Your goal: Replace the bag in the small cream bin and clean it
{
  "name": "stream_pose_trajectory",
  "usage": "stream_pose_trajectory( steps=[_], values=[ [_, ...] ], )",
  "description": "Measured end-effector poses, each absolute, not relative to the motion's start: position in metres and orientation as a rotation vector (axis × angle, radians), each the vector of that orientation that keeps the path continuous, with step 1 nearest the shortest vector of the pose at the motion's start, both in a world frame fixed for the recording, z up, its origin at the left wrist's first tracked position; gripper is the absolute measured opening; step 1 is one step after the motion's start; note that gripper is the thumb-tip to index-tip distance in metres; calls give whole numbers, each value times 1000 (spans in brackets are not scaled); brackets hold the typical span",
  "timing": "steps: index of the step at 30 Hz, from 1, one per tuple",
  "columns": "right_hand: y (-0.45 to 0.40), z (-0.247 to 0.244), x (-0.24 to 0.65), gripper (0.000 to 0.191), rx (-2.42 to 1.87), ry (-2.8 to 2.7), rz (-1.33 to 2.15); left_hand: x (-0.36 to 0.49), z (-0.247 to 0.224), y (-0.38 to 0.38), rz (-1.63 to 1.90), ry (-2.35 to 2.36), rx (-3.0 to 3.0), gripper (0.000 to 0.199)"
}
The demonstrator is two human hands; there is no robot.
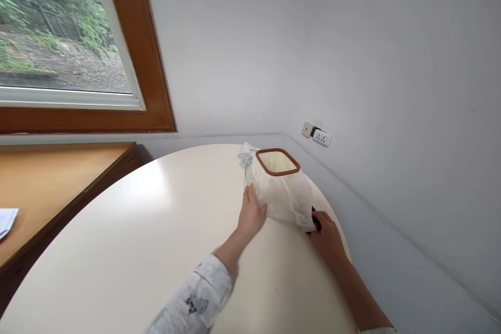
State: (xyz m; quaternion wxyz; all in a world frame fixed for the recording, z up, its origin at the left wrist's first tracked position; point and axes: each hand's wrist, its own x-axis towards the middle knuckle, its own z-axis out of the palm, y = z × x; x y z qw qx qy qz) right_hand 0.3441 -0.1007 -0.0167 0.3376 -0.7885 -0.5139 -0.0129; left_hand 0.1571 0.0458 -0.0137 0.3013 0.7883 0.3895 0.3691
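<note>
A small bin point(277, 174) with a square brown rim stands near the far right side of the round table. Thin white plastic bag point(289, 198) drapes around its outside, and a bunched, knotted part sticks out at its upper left. My left hand point(251, 212) pinches the bag at the bin's left side, thumb toward me. At the lower right, my right hand point(326, 235) closes around a dark blue thing point(316, 223) beside the bag's edge. The bag and my fingers partly hide that dark thing, so its kind cannot be made out.
The round cream table point(156, 240) fills the lower middle. On the left are a wooden desk point(70, 167) with papers point(7, 219) and a brown-framed window point(156, 83). White walls meet behind the table, with a socket point(322, 138) low on the right one.
</note>
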Motion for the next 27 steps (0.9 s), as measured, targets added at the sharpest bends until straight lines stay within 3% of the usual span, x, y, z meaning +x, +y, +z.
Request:
stream_pose_trajectory(
  steps=[5, 10, 14, 18, 27],
  values=[
    [-119, -10, 343, 29, -1902, -942, -376, 76, -5, 45, 925, 1103, 2260, 54],
    [-128, 10, 310, 19, -1594, -1150, -654, -22, 8, 36, 761, 1230, 2445, 53],
    [-104, 18, 256, 22, -1383, -1732, -367, -66, 13, 22, 631, 1195, 2606, 58],
    [-64, 12, 208, 36, -1475, -2176, -47, -77, 11, 15, 422, 1162, 2683, 61],
    [-31, -1, 181, 57, -1654, -2439, 324, -74, 4, 15, 233, 1094, 2762, 63]
  ],
)
